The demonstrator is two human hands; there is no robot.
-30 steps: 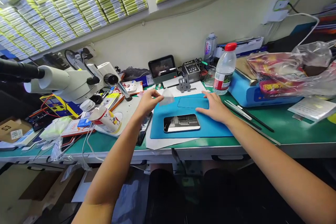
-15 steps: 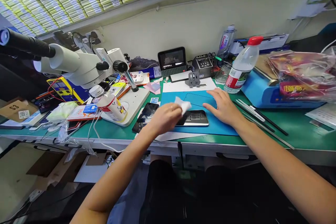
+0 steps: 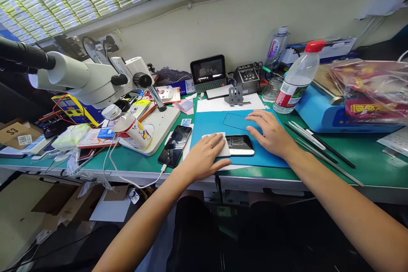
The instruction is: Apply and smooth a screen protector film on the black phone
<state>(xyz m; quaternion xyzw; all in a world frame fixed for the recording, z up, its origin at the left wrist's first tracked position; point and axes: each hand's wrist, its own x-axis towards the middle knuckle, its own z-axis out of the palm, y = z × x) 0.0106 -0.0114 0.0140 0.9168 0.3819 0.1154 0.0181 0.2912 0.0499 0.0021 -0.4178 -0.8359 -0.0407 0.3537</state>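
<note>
A phone (image 3: 242,145) with a dark glossy face and a pale edge lies on the blue mat (image 3: 267,158). My left hand (image 3: 205,155) rests flat, fingers extended, over a white tissue (image 3: 225,148) that covers the phone's left end. Above the mat, right of the phone, my right hand (image 3: 267,131) has its fingers apart and holds nothing. Its fingertips are near a thin dark rectangular outline (image 3: 234,121) on the mat. To the left, a second black phone (image 3: 176,145) lies with a white cable plugged into its lower end.
A microscope (image 3: 92,78) and a tilted drink bottle (image 3: 132,131) stand at left. A small screen (image 3: 208,71), a black control box (image 3: 246,78) and a red-capped bottle (image 3: 298,77) are behind. Thin tools (image 3: 321,146) lie right of the mat, beside a blue machine (image 3: 315,112).
My left hand has lowered and opened from a closed grip on the crumpled tissue, which now lies flatter under the fingers. The cabled phone shows more fully. My right hand has barely moved.
</note>
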